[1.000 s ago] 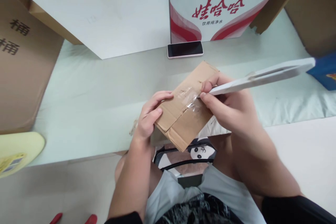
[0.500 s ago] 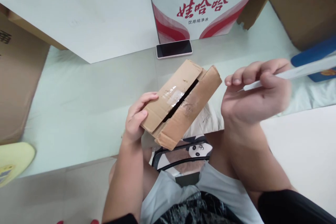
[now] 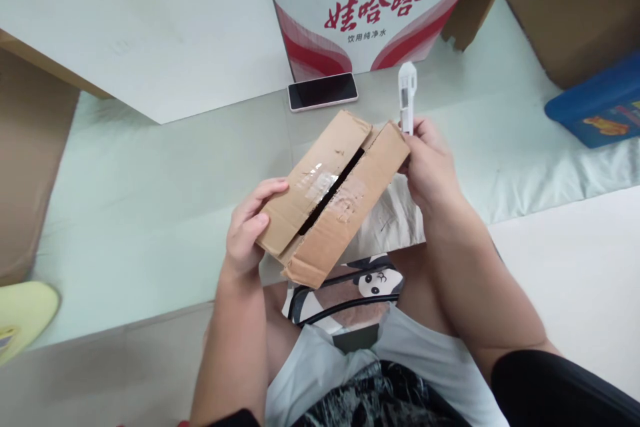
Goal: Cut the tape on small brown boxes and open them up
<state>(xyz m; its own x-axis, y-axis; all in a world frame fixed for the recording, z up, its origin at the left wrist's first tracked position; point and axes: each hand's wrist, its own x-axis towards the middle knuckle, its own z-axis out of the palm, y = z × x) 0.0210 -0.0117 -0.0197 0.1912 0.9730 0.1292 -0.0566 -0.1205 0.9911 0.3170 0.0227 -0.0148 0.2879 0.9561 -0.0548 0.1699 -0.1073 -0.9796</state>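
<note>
A small brown cardboard box (image 3: 313,190) is held tilted over my lap, with a dark gap between its two top flaps and torn clear tape on them. My left hand (image 3: 250,223) is closed around the box's left end, thumb on the top flap. At the right end, my right hand (image 3: 433,163) is closed on a white utility knife (image 3: 407,97), whose rounded end points up and away from me. The fingers of that hand are at the box's right corner, partly hidden; whether they also grip the box I cannot tell.
A black-screened phone (image 3: 323,92) lies on the pale green cloth (image 3: 150,213). Behind it stand a white carton with red lettering (image 3: 375,13) and a plain white box (image 3: 150,33). A blue container (image 3: 595,107) is on the right, a yellow one (image 3: 27,317) on the left.
My right hand has come left to the box's right corner, turning the utility knife from pointing right to upright. My left hand still holds the box.
</note>
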